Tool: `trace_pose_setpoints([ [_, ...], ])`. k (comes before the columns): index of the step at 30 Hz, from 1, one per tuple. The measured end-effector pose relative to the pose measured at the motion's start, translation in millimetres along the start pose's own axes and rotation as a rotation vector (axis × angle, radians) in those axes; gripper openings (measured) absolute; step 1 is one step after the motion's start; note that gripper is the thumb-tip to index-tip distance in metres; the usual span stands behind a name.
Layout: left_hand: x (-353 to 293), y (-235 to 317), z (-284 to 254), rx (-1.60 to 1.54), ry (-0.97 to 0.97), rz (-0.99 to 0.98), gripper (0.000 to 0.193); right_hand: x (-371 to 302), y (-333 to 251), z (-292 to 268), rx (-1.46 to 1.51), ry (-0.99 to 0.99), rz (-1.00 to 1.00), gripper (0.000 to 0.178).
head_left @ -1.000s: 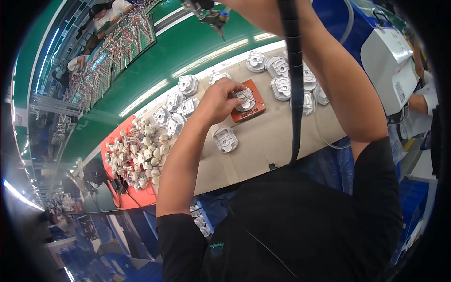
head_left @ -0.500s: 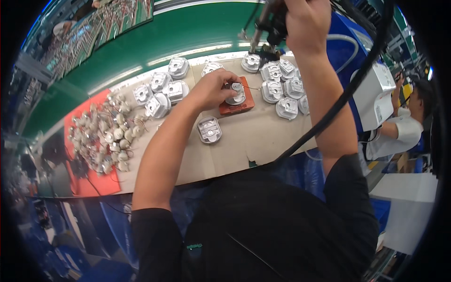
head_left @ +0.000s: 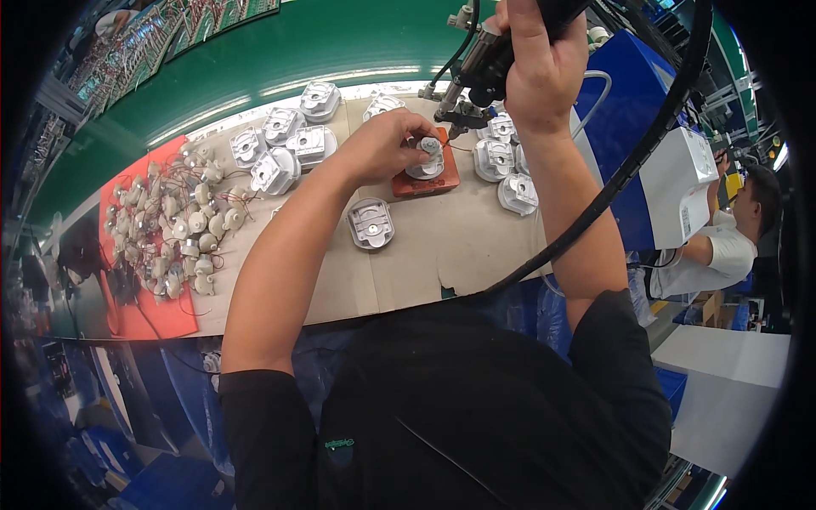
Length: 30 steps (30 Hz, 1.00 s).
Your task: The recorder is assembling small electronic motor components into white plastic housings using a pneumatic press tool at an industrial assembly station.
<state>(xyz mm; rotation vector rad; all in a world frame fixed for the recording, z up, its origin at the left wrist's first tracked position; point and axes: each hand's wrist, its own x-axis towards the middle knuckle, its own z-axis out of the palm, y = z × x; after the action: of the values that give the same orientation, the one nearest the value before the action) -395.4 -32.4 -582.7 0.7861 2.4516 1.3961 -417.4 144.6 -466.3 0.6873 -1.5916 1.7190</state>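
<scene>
My left hand (head_left: pixel 384 149) pinches a small round motor (head_left: pixel 431 146), which sits on a white plastic housing on top of a red-orange block (head_left: pixel 423 189). A thin wire runs from it to the right. Raised at the upper right, my right hand (head_left: pixel 548 81) is wrapped round a black power screwdriver (head_left: pixel 489 72) with a metal nose and hoses. Its tip points down just right of and above the motor, apart from it as far as I can see. Nearer to me lies a loose white housing (head_left: pixel 371 223) with a hole in its middle.
Several white housings (head_left: pixel 276 170) lie left of the block, and more (head_left: pixel 495 160) to its right. A heap of small wired motors (head_left: pixel 174 221) covers a red sheet (head_left: pixel 144 319). A thick black hose (head_left: pixel 595 208) crosses my right forearm. Beyond a blue-and-white machine (head_left: pixel 633 110) sits another person.
My right hand has brought the screwdriver down and left, its nose now close to the motor. The left hand keeps its pinch. The whole view has shifted slightly.
</scene>
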Motion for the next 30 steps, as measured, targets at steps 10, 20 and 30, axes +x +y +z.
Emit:
trace_pose_setpoints([
  [10, 0.7, -0.8, -1.3, -0.061, -0.02, -0.047, 0.034, -4.1, 10.8, 1.2, 0.02, -0.03, 0.012, 0.028],
  [20, -1.0, -3.9, -2.0, -0.019, 0.007, -0.021, 0.035, -7.8, 14.3, 5.9, 0.092, -0.041, 0.059, 0.032],
  [30, -8.6, 10.1, -5.7, -0.026, -0.013, -0.088, 0.053, 27.9, -45.3, 20.1, 0.19, -0.122, -0.073, 0.032],
])
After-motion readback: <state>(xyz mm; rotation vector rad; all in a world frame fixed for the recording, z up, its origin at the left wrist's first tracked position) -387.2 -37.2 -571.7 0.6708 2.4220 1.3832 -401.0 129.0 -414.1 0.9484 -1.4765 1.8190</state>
